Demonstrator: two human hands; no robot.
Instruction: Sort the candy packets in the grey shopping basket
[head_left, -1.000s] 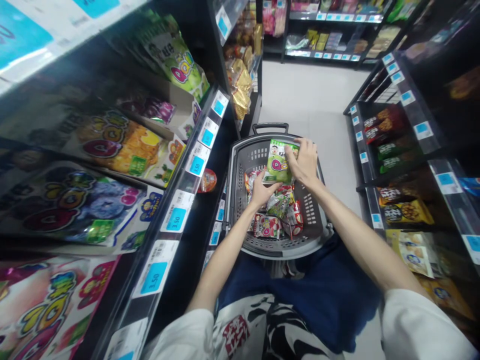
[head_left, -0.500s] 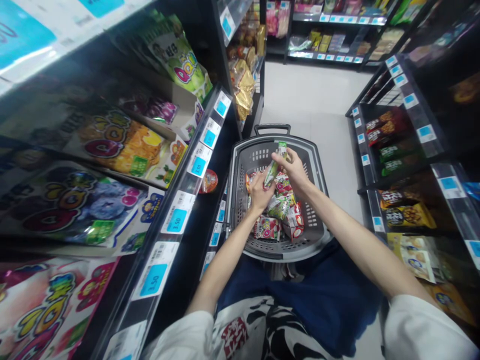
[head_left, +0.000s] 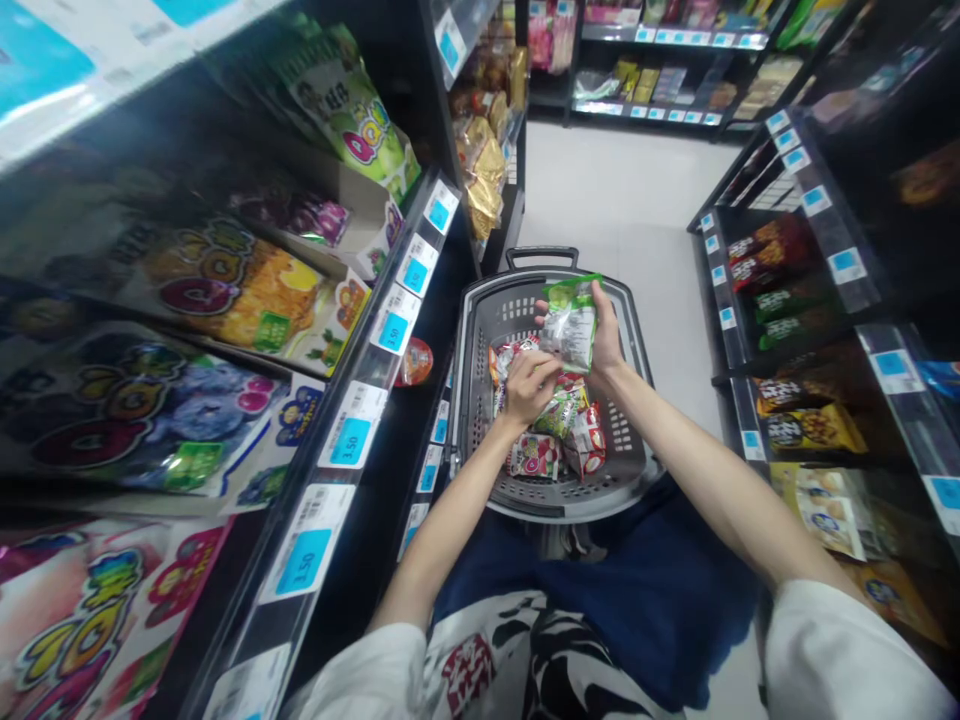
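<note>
Over the shopping basket (head_left: 469,300), my right hand (head_left: 606,335) grips a green and clear candy bag (head_left: 571,325) by its right edge, thumb in front and fingertips showing past its left side. The bag stands tilted, with a pale face of small print towards me. At its lower edge is my left hand (head_left: 531,385), fingers curled together and seemingly pinching the bottom corner. Beneath both hands several small candy bags lie in the basket, among them a red and white bag (head_left: 589,445) and a green bag (head_left: 556,418).
Close on the left runs a shelf with gummy candy bags (head_left: 217,290) and price tags (head_left: 349,440). A shelf on the right holds snack bags (head_left: 814,430). Pale floor (head_left: 600,190) leads ahead to another stocked shelf (head_left: 667,105).
The candy bag has turned from nearly edge-on to showing its broad printed face. My right hand has shifted to its right edge, and my left hand has slid to the bottom edge.
</note>
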